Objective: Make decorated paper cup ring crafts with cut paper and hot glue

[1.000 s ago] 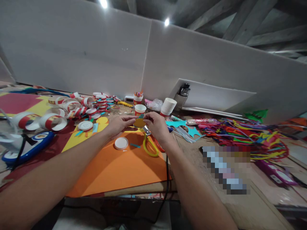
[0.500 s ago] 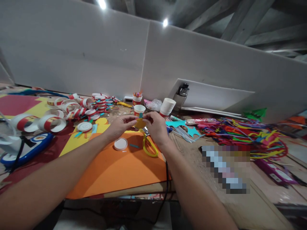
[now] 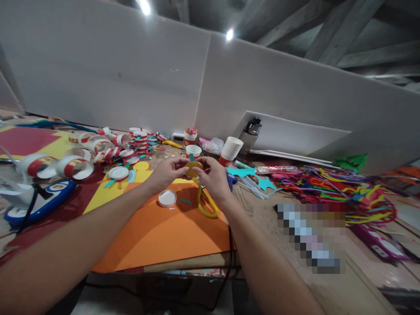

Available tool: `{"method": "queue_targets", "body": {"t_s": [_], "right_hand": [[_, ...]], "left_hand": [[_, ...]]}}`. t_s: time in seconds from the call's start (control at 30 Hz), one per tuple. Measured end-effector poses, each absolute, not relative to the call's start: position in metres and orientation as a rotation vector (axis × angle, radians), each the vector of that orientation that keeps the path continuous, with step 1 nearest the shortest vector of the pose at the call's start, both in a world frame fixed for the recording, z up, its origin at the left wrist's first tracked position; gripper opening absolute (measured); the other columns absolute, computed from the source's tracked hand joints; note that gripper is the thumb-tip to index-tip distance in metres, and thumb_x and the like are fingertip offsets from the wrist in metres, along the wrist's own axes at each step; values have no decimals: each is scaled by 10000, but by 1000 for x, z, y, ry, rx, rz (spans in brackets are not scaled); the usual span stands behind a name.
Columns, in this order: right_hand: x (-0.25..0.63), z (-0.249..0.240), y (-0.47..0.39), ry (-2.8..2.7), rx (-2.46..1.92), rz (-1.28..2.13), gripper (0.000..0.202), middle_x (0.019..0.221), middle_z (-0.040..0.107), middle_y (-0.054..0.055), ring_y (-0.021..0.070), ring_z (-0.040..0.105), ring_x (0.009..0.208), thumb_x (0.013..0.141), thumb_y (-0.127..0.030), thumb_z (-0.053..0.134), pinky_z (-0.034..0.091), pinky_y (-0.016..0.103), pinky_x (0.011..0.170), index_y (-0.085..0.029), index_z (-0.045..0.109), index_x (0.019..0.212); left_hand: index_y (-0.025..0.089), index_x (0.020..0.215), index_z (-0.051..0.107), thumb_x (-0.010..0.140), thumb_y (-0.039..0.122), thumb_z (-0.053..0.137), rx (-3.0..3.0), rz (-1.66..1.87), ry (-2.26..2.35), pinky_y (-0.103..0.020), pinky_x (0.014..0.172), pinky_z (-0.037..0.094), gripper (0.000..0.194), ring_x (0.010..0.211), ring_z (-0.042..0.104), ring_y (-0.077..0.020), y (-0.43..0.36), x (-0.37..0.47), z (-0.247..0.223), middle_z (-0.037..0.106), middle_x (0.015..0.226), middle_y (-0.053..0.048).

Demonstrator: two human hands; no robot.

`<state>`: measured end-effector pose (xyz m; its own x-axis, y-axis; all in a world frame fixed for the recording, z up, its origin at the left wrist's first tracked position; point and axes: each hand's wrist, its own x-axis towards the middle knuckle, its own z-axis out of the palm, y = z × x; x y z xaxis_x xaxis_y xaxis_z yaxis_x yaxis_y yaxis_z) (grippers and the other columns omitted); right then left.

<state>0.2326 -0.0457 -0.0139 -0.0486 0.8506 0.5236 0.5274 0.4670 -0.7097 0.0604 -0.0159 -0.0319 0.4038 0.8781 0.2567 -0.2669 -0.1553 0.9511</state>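
Note:
Between my two hands is a small round yellow disc with a teal strip standing up from its top edge. My left hand pinches the disc's left side, and my right hand grips its right side, thumb across the front. Yellow-handled scissors lie just below my right hand, their blades mostly hidden. On the orange sheet rest a white round lid and a loose teal strip. Behind my hands stands a white cup.
Cut cup rings and a blue-and-white iron lie at left. A cup stack leans behind my right hand, near a dark bottle. Colourful pipe cleaners spread at right, beside a purple box.
The disc has turned so more of its yellow face shows, and my right thumb now lies across it. The whole view has shifted slightly.

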Motion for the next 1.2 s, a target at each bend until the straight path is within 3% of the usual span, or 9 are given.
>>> {"method": "queue_targets", "body": {"t_s": [0.17, 0.57, 0.8, 1.03, 1.2], "right_hand": [[232, -18, -44, -1628, -1196, 601, 166, 793, 667, 19, 153, 573, 722, 779, -322, 622, 456, 270, 668, -175, 659, 848], [233, -28, -35, -1503, -1168, 899, 274, 714, 624, 3, 129, 535, 648, 694, -420, 681, 433, 268, 639, -161, 657, 778], [229, -29, -34, -1499, -1213, 902, 304, 733, 611, -2, 132, 534, 656, 725, -478, 639, 418, 258, 609, -183, 612, 795], [231, -30, -34, -1532, -1288, 806, 208, 694, 580, -13, 123, 494, 630, 763, -391, 593, 400, 258, 608, -187, 577, 728], [228, -24, -39, -1591, -1317, 682, 224, 829, 624, 19, 144, 548, 736, 775, -365, 630, 424, 269, 672, -173, 586, 882]], "left_hand": [[112, 986, 667, 691, 338, 780, 1373, 1097, 660, -336, 704, 606, 388, 767, 691, -175, -21, 62, -26, 729, 935, -80], [119, 852, 675, 645, 399, 798, 1391, 1009, 809, -283, 595, 594, 369, 742, 647, -160, -30, 63, -19, 697, 833, -54], [122, 765, 656, 622, 419, 806, 1403, 1070, 893, -243, 516, 556, 362, 637, 594, -126, -24, 60, -24, 634, 702, -17], [127, 759, 646, 605, 423, 812, 1366, 1026, 871, -267, 553, 569, 373, 661, 594, -132, -27, 61, -25, 632, 708, -17], [116, 701, 631, 565, 388, 836, 1296, 1031, 896, -249, 563, 560, 367, 629, 599, -119, -18, 56, -28, 632, 692, -25]]}}
